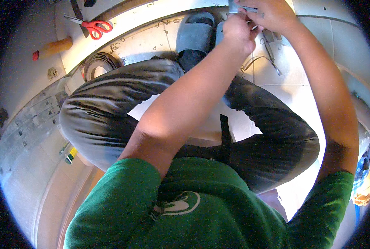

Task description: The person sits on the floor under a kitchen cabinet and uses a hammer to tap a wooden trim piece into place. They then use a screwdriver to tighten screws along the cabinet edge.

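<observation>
Both arms reach forward to the top edge of the view, where my hands meet. My left hand (238, 30) is closed, its fingers bunched beside the right hand; what they pinch is hidden. My right hand (274, 15) is closed on a grey, metal-looking piece (234, 6), cut off by the picture's top edge, so its kind does not show. Just below the hands, a slim dark tool with two long arms (269, 50) lies on the floor. A thin curved strip (257, 58) lies beside it.
Red-handled scissors (97, 30) lie on a pale board at upper left, near a wooden cylinder with a red end (54, 47). A coil of dark strip (98, 66) rests by my knee. Grey slippers (195, 34) stand ahead. At far right is a blue and brown bag (364, 182).
</observation>
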`<state>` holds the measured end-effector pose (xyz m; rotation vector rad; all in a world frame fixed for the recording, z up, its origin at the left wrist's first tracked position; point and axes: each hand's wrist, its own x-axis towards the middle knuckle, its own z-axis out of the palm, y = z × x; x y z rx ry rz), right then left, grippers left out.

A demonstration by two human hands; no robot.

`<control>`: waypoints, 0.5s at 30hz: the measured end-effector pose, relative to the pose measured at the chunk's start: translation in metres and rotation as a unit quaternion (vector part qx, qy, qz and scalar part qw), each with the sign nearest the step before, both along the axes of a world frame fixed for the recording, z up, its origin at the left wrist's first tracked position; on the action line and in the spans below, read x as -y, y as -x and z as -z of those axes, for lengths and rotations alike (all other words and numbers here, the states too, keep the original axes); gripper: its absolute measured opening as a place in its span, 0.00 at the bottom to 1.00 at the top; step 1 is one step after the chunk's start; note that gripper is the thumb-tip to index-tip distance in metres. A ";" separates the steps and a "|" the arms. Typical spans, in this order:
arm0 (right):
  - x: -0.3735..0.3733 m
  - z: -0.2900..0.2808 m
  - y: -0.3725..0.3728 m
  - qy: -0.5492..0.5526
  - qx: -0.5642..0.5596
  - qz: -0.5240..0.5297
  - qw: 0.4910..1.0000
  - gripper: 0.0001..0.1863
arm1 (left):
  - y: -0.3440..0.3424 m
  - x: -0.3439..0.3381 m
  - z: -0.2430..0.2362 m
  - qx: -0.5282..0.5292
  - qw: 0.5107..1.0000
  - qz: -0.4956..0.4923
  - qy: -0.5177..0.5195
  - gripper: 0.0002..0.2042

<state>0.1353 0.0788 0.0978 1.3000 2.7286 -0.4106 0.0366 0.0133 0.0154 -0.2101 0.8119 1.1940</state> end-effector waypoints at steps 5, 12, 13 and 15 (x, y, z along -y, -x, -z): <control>0.002 0.003 0.011 -0.014 -0.037 -0.015 0.999 0.20 | 0.008 0.004 0.004 0.004 1.000 -0.026 -0.011 0.13; 0.006 -0.009 0.009 0.004 0.030 0.028 0.999 0.21 | 0.006 0.003 0.001 0.014 1.000 0.000 0.007 0.12; 0.006 -0.009 0.013 0.001 -0.006 0.015 1.000 0.21 | 0.008 0.004 0.001 0.012 1.000 -0.002 0.000 0.12; 0.007 -0.006 0.022 0.018 0.002 0.002 1.000 0.20 | 0.020 0.008 0.003 -0.012 1.000 -0.012 0.020 0.12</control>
